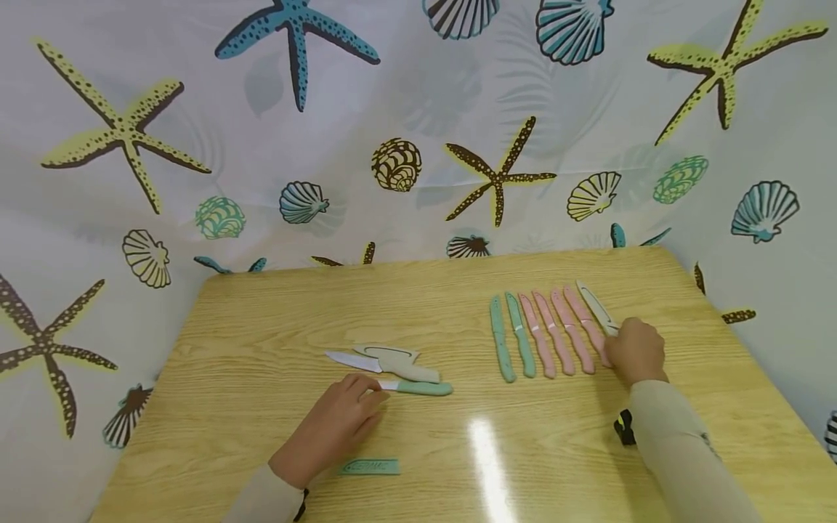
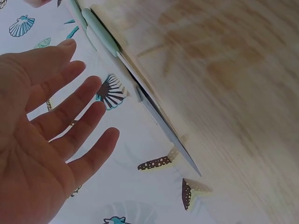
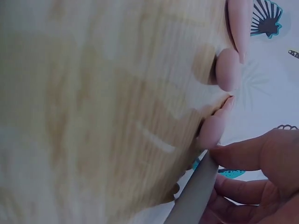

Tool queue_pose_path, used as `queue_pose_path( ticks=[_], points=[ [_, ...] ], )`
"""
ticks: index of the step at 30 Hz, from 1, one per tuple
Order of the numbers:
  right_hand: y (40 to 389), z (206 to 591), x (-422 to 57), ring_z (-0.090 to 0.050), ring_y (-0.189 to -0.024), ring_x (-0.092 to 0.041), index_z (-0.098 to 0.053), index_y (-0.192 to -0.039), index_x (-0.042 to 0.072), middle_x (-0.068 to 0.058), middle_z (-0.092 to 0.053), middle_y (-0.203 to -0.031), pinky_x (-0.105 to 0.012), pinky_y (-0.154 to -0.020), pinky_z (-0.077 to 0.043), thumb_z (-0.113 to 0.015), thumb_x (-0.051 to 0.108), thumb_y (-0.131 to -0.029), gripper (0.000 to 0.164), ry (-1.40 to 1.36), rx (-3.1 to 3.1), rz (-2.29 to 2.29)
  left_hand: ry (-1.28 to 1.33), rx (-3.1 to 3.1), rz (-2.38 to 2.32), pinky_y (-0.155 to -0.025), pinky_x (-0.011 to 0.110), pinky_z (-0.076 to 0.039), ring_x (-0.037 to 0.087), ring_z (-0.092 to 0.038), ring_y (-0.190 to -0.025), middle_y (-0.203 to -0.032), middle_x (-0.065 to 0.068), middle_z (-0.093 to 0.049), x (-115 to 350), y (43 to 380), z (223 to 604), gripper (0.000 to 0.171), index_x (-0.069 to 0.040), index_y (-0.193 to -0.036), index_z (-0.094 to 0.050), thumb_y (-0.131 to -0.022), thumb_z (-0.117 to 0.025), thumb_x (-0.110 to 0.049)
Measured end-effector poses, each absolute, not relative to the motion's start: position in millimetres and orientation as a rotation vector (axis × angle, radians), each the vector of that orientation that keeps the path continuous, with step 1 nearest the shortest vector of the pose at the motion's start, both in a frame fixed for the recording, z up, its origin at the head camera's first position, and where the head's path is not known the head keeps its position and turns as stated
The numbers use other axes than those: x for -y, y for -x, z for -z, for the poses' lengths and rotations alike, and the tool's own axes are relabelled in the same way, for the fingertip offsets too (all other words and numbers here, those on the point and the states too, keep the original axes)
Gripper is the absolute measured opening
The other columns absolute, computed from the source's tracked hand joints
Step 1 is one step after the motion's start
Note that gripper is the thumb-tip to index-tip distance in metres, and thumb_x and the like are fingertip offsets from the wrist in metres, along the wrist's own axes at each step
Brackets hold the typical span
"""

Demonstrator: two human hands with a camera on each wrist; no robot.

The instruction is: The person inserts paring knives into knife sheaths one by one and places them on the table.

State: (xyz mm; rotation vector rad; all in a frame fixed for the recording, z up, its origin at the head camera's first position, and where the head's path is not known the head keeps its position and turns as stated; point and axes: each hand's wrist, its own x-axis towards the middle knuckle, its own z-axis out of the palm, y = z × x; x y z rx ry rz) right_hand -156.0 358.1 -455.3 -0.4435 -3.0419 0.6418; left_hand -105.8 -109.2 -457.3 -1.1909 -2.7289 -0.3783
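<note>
At the right end of a row of sheathed knives, my right hand point(image 1: 636, 352) grips a cream knife point(image 1: 593, 303). The right wrist view shows its pale handle point(image 3: 194, 196) between thumb and fingers. My left hand point(image 1: 336, 421) is beside the bare blade of a green-handled knife point(image 1: 425, 388); in the left wrist view its fingers point(image 2: 93, 161) are loosely bent around nothing. Just beyond lies an unsheathed cream-handled knife point(image 1: 408, 370), next to a cream sheath point(image 1: 392, 353). A green sheath point(image 1: 370, 467) with raised lettering lies nearer me, right of the left forearm.
Left of the gripped knife, several pink knives point(image 1: 561, 338) and two green knives point(image 1: 500, 341) lie side by side. The wooden table point(image 1: 261, 312) meets a curtain point(image 1: 366, 94) printed with shells and starfish at its back and sides. A small black object point(image 1: 625, 428) is by the right sleeve.
</note>
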Motion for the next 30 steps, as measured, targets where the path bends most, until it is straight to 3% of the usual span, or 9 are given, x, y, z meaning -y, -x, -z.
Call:
queue_pose_path(
  ticks=[6, 17, 20, 25, 30],
  points=[
    [158, 454, -361, -0.042, -0.052, -0.026, -0.045, -0.058, 0.005, -0.011, -0.047, -0.057, -0.036, -0.044, -0.039, -0.048, 0.005, -0.071, 0.013, 0.498, 3.111, -0.654, 1.197, 2.744, 0.399, -0.079, 0.036, -0.046, 0.020, -0.048, -0.105, -0.110, 0.003, -0.055, 110, 102, 458, 0.028, -0.011, -0.109, -0.066, -0.082, -0.070, -0.019],
    [157, 452, -361, -0.041, -0.050, -0.024, -0.043, -0.057, 0.006, -0.008, -0.043, -0.052, -0.035, -0.045, -0.038, -0.046, 0.006, -0.074, 0.017, 0.500, 3.122, -0.676, 1.218, 2.771, 0.387, -0.078, 0.035, -0.046, 0.018, -0.049, -0.103, -0.110, 0.001, -0.055, 113, 100, 455, 0.025, -0.013, -0.108, -0.067, -0.085, -0.068, -0.022],
    [157, 452, -360, -0.048, -0.057, -0.035, -0.047, -0.068, -0.005, -0.018, -0.048, -0.061, -0.044, -0.052, -0.044, -0.048, 0.010, -0.083, 0.021, 0.452, 3.087, -0.630, 1.169, 2.702, 0.421, -0.077, 0.037, -0.047, 0.020, -0.052, -0.101, -0.109, 0.003, -0.057, 123, 105, 447, 0.027, -0.011, -0.109, -0.066, -0.083, -0.069, -0.019],
    [154, 448, -352, -0.048, -0.080, -0.057, -0.040, -0.108, -0.026, -0.042, -0.048, -0.090, -0.060, -0.067, -0.043, -0.051, 0.016, -0.091, 0.047, 0.332, 2.966, -0.511, 1.046, 2.610, 0.430, -0.076, 0.037, -0.049, 0.021, -0.055, -0.096, -0.105, 0.005, -0.059, 140, 109, 429, 0.033, -0.008, -0.109, -0.065, -0.078, -0.074, -0.018],
    [142, 434, -334, -0.055, -0.071, -0.047, -0.037, -0.124, -0.023, -0.040, -0.052, -0.097, -0.052, -0.057, -0.047, -0.054, 0.021, -0.092, 0.056, 0.203, 2.934, -0.501, 1.100, 2.801, 0.543, -0.067, 0.026, -0.049, 0.013, -0.057, -0.085, -0.097, 0.000, -0.059, 136, 96, 428, 0.029, -0.009, -0.103, -0.064, -0.081, -0.071, -0.026]
  ],
)
